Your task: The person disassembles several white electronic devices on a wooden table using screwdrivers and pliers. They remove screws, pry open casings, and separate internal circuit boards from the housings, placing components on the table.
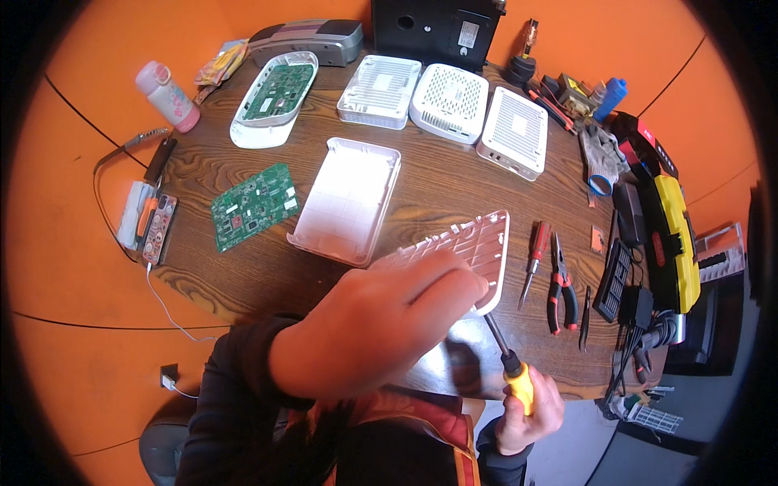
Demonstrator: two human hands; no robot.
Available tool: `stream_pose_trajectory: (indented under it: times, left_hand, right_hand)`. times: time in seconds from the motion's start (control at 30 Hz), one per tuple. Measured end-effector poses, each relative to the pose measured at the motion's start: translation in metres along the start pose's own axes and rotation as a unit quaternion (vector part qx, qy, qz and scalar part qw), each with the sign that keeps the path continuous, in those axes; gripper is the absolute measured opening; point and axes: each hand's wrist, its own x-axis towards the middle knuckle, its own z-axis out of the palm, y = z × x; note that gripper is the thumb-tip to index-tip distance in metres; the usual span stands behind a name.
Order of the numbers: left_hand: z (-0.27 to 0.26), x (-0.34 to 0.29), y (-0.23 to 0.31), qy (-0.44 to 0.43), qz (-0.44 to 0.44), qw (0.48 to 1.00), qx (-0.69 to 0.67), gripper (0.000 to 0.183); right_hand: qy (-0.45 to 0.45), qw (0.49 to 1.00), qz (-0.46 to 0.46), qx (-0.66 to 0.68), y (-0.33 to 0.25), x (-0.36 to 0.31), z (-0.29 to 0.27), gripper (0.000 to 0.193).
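From here: right hand (pixel 536 411), fingers wrapped round yellow-handled screwdriver (pixel 519 387); left hand (pixel 397 308), fingers clamped on white ribbed plastic cover (pixel 485 247) over brown wood-grain table (pixel 433 186). Looks like corner prying; next move calls for steady tip. Green circuit board (pixel 256 206) beyond.

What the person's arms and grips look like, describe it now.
The left grip and right grip are bare hands, with no gloves visible. Both arms wear dark, long sleeves: the left sleeve looks wrinkled, and the right sleeve shows only near its cuff.
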Motion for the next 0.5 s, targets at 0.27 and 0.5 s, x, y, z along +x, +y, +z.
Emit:
stream_pose_trajectory:
  times: [0.27,0.5]
  left_hand:
    - [0.003,0.003,-0.002,-0.006,0.000,1.000,-0.020,0.035]
    - [0.006,-0.002,-0.003,0.006,0.029,0.999,-0.026,0.037]
  right_hand:
    - [0.005,0.993,-0.117,-0.018,0.006,0.009,-0.001,0.046]
    - [-0.204,0.778,0.314,0.504,-0.002,0.023,-0.007,0.051]
